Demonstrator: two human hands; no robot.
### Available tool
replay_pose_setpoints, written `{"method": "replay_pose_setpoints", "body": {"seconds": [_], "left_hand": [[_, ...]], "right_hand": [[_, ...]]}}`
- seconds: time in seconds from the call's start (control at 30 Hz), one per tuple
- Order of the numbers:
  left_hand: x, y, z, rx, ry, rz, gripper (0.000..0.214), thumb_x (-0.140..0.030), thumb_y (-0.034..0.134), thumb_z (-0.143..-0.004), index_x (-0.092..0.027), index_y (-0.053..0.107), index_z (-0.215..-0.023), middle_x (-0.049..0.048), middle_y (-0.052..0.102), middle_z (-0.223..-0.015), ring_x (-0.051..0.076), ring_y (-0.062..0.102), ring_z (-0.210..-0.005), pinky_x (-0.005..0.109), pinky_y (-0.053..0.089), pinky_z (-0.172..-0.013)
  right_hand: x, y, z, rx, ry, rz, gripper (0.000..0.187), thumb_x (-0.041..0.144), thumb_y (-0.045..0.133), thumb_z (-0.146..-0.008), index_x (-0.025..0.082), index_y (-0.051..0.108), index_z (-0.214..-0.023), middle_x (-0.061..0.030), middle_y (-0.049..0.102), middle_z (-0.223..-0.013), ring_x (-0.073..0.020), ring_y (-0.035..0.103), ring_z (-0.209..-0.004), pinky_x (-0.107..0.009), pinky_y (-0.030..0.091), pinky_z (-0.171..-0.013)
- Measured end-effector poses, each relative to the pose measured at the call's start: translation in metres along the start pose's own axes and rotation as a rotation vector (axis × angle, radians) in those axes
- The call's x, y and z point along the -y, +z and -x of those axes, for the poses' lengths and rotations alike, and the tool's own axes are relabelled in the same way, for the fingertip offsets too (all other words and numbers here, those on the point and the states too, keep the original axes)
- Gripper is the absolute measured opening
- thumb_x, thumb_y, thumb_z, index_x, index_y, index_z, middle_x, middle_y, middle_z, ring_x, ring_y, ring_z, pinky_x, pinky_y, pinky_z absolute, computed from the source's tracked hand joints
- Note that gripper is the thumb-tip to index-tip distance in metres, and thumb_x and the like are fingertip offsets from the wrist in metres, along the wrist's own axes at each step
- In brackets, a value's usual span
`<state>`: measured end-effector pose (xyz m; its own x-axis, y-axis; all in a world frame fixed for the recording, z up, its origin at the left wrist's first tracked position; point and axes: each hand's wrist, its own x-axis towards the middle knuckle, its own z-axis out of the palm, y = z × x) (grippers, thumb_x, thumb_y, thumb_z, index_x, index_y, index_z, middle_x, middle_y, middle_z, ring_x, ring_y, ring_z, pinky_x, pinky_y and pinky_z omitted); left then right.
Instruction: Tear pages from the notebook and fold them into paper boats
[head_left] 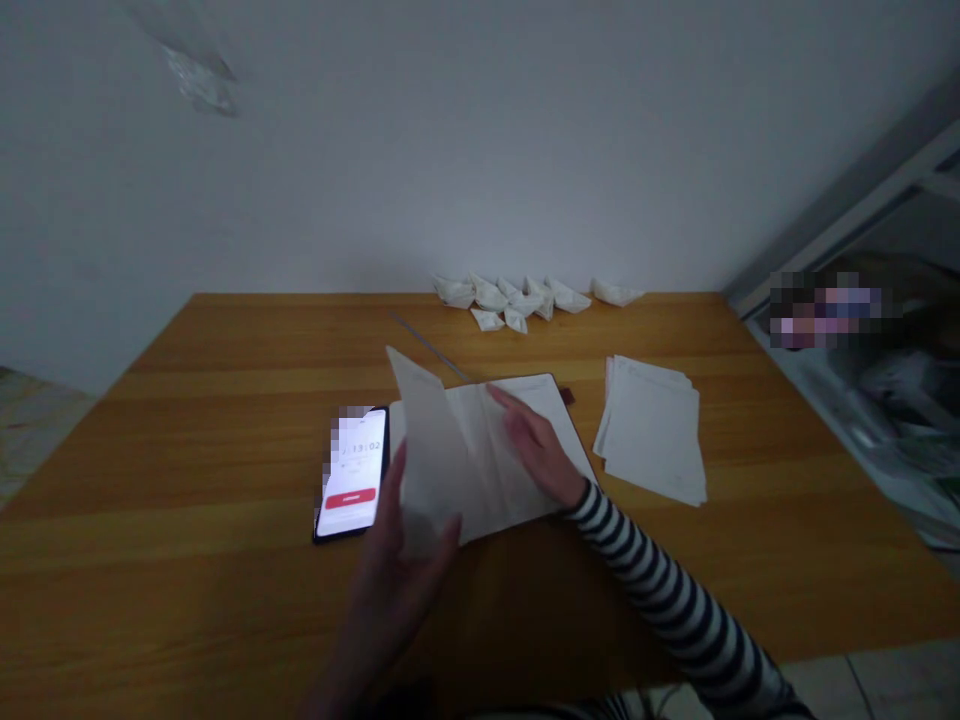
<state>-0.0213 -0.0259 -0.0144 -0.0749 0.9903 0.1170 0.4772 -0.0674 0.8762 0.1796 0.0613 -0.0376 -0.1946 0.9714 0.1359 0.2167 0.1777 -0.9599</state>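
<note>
Notebook [517, 450] open at table [187, 420] centre; right hand [536, 450] flat on its page, left hand [397, 560] pinching a lifted sheet [427, 450]. Phone [352, 475] screen unreadable. Loose paper stack [652, 430] right; bare wood left.

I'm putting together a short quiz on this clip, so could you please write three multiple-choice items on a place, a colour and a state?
1. Where does the phone lie?
A. left of the open notebook
B. on the loose sheets
C. by the paper boats

2. What colour is the button on the phone's screen?
A. green
B. red
C. blue

3. What is the left hand doing?
A. resting flat on the table
B. holding up a page
C. gripping the phone

Answers: 1 A, the phone lies against the notebook's left edge. 2 B, a red bar shows low on the lit screen. 3 B, its fingers pinch the lifted page while the right hand presses on the notebook.
</note>
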Motion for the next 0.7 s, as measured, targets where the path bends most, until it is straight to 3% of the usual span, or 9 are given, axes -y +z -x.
{"method": "replay_pose_setpoints", "body": {"seconds": [0.07,0.1,0.17,0.23,0.3,0.4,0.5,0.6,0.7], "left_hand": [[-0.009,0.019,0.000,0.185,0.166,-0.063,0.071,-0.021,0.061,-0.089,-0.029,0.031,-0.153,0.0094,0.065,-0.134,0.026,0.067,-0.114,0.042,0.057,-0.094],[-0.015,0.031,-0.001,0.315,0.251,-0.081,0.070,-0.015,0.056,-0.089,-0.029,0.031,-0.153,0.0082,0.067,-0.131,0.024,0.068,-0.111,0.041,0.057,-0.093],[-0.027,0.054,-0.002,0.509,0.434,-0.061,0.069,-0.008,0.051,-0.088,-0.023,0.030,-0.152,0.0109,0.064,-0.134,0.024,0.063,-0.118,0.042,0.053,-0.100],[-0.040,0.074,-0.002,0.603,0.549,-0.113,0.053,-0.010,0.051,-0.090,-0.018,0.043,-0.142,0.0131,0.063,-0.133,0.025,0.059,-0.122,0.044,0.049,-0.104],[-0.049,0.086,-0.002,0.710,0.637,-0.212,0.048,-0.019,0.057,-0.092,-0.013,0.045,-0.139,0.0137,0.066,-0.122,0.026,0.062,-0.114,0.043,0.051,-0.101],[-0.051,0.091,-0.002,0.702,0.676,-0.309,0.053,-0.020,0.056,-0.093,-0.013,0.040,-0.143,0.0145,0.063,-0.127,0.025,0.059,-0.118,0.040,0.050,-0.101],[-0.038,0.094,-0.005,0.625,0.561,-0.504,0.062,-0.022,0.062,-0.090,-0.010,0.038,-0.146,0.0208,0.052,-0.144,0.031,0.048,-0.136,0.044,0.044,-0.108],[-0.022,0.106,-0.008,0.556,0.433,-0.736,0.079,-0.037,0.071,-0.084,-0.001,0.039,-0.146,0.0309,0.034,-0.155,0.042,0.028,-0.147,0.055,0.034,-0.115],[-0.013,0.124,-0.008,0.510,0.389,-0.846,0.073,-0.035,0.067,-0.086,0.005,0.043,-0.142,0.0354,0.030,-0.155,0.044,0.027,-0.146,0.056,0.035,-0.114]], "right_hand": [[0.022,0.001,0.028,0.094,0.157,-0.320,0.057,0.061,0.034,-0.099,0.030,0.046,-0.145,-0.0076,0.058,-0.144,-0.0230,0.060,-0.125,-0.043,0.051,-0.099],[0.030,0.001,0.042,0.078,0.233,-0.403,0.055,0.062,0.043,-0.096,0.029,0.053,-0.139,-0.0077,0.064,-0.134,-0.0236,0.065,-0.116,-0.041,0.054,-0.094],[0.036,-0.003,0.067,-0.150,0.374,-0.454,0.043,0.053,0.072,-0.081,0.022,0.068,-0.110,-0.0055,0.075,-0.104,-0.0220,0.070,-0.094,-0.034,0.056,-0.084],[0.032,-0.013,0.083,-0.442,0.500,-0.478,0.038,0.048,0.081,-0.073,0.018,0.069,-0.091,-0.0023,0.074,-0.083,-0.0187,0.068,-0.075,-0.030,0.056,-0.071],[0.021,-0.033,0.090,-0.611,0.584,-0.500,0.036,0.046,0.082,-0.070,0.017,0.067,-0.085,-0.0004,0.071,-0.070,-0.0166,0.064,-0.061,-0.027,0.053,-0.058],[0.001,-0.080,0.091,-0.757,0.612,-0.411,0.040,0.043,0.082,-0.066,0.017,0.068,-0.092,-0.0042,0.075,-0.079,-0.0204,0.068,-0.066,-0.029,0.055,-0.057],[-0.020,-0.134,0.091,-0.823,0.645,-0.089,0.042,0.042,0.080,-0.063,0.015,0.069,-0.093,-0.0099,0.076,-0.088,-0.0248,0.070,-0.072,-0.033,0.055,-0.060],[-0.042,-0.180,0.092,-0.681,0.669,0.136,0.046,0.046,0.075,-0.064,0.015,0.071,-0.096,-0.0135,0.076,-0.093,-0.0279,0.069,-0.075,-0.037,0.054,-0.061],[-0.062,-0.207,0.093,-0.606,0.628,0.429,0.047,0.048,0.070,-0.065,0.014,0.071,-0.096,-0.0164,0.075,-0.089,-0.0313,0.068,-0.073,-0.042,0.053,-0.062]]}}
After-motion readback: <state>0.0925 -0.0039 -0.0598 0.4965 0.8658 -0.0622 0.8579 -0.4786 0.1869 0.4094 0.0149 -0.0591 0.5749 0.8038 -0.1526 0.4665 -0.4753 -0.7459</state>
